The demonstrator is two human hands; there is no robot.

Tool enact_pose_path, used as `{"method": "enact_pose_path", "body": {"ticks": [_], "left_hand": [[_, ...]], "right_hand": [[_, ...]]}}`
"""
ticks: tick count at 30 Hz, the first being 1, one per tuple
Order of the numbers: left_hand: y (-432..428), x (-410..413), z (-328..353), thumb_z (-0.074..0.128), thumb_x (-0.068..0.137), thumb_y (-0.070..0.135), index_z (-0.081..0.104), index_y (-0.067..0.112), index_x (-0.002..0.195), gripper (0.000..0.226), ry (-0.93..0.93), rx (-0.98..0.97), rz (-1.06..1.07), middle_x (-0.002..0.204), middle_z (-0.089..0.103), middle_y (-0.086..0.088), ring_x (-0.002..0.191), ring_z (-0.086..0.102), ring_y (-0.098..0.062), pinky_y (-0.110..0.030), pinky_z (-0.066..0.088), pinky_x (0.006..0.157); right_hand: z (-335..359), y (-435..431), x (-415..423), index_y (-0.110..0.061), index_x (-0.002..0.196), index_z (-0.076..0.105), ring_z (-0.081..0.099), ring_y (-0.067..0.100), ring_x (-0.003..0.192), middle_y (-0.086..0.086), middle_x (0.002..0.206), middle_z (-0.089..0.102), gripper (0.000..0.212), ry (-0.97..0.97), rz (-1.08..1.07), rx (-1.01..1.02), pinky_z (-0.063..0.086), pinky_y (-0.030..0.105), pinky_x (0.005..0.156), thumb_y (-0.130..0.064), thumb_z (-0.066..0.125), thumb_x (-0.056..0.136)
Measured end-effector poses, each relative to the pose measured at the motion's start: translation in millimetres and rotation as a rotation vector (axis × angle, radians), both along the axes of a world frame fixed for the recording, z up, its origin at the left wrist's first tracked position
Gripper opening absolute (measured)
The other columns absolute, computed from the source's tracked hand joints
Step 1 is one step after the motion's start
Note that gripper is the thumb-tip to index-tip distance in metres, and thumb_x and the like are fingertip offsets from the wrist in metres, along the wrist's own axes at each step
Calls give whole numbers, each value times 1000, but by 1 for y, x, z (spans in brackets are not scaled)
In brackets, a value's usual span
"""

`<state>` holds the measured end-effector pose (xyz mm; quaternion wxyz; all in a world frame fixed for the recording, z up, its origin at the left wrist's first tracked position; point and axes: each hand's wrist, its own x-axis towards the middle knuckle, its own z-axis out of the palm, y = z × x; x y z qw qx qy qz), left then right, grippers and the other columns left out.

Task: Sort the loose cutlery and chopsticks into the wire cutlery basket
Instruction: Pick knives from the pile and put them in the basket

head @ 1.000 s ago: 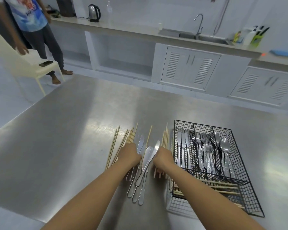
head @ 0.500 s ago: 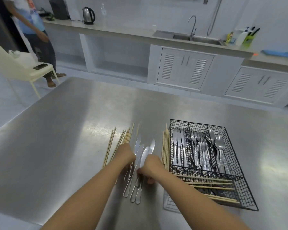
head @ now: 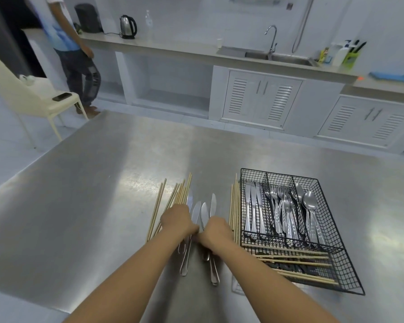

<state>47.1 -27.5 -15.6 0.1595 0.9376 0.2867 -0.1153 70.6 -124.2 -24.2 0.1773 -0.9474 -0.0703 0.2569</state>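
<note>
The desk (head: 84, 206) is brushed steel, dull grey with soft glare patches. Toward its near right corner sits the wire cutlery basket (head: 350, 271), a black square-mesh tray with three long compartments and one crosswise compartment at its near end. The left compartment holds flat polished knives (head: 252, 208), the middle one forks (head: 281, 206), the right one round-bowled spoons (head: 309, 206); the crosswise one holds pale wooden chopsticks (head: 296, 262) lying sideways. Loose knives (head: 196, 212) lie just left of the basket near the desk's near edge, blades pointing away, with loose chopsticks (head: 170, 201) fanned to their left and a straight row (head: 234, 206) against the basket's left wall. The left hand (head: 177, 219) and right hand (head: 216, 230) press knuckles-up on the knife handles, touching each other; whether either grip is closed on a handle cannot be told, since the fingers are hidden underneath.
</note>
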Motion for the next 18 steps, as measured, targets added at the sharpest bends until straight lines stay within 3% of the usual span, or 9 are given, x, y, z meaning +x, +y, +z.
{"method": "enact_pose_path", "body": {"ticks": [2,5,8,11,14,16,18], "left_hand": [[-4,0,1,72,71,30,52,18,81,26,23,2,-24,78,51,2,90,65,-19,-25,43,62],[-7,4,-1,69,76,15,63,12,95,21,33,-32,-24,86,59,-4,94,67,-21,-25,43,60],[-8,7,-1,67,76,9,55,10,78,12,21,-70,-24,70,47,1,83,64,-21,-23,41,56],[-9,7,0,71,75,16,37,16,62,36,12,-150,27,65,40,3,72,53,-16,-19,34,47],[-8,5,-2,74,70,21,37,17,61,38,-1,-210,77,63,41,3,60,47,-12,-20,30,43],[-8,5,-3,74,70,23,37,17,61,38,3,-233,92,63,41,3,64,50,-14,-20,29,43],[-8,4,-3,73,70,24,38,16,61,37,8,-245,102,63,42,3,67,52,-16,-20,30,43]], "right_hand": [[0,-3,0,-12,103,63,67,27,93,5,99,66,35,-2,-6,25,56,31,72,-34,69,75],[1,-12,1,-13,88,61,68,28,89,5,87,62,21,40,-32,125,58,35,74,-27,69,75],[3,-18,2,-18,68,46,68,29,86,5,87,62,25,78,-52,178,58,35,69,-22,70,75],[3,-20,0,-15,74,48,65,27,80,8,95,65,23,72,-66,203,55,33,65,-21,70,77],[-2,-20,-4,-14,77,53,59,23,79,6,87,60,15,-6,-76,230,49,28,66,-19,68,79],[-3,-18,-8,-13,79,55,60,25,84,7,87,57,12,-33,-90,230,50,31,70,-17,66,81],[-4,-17,-10,-9,94,59,62,28,91,8,91,57,15,-35,-109,222,51,34,75,-17,65,82]]}}
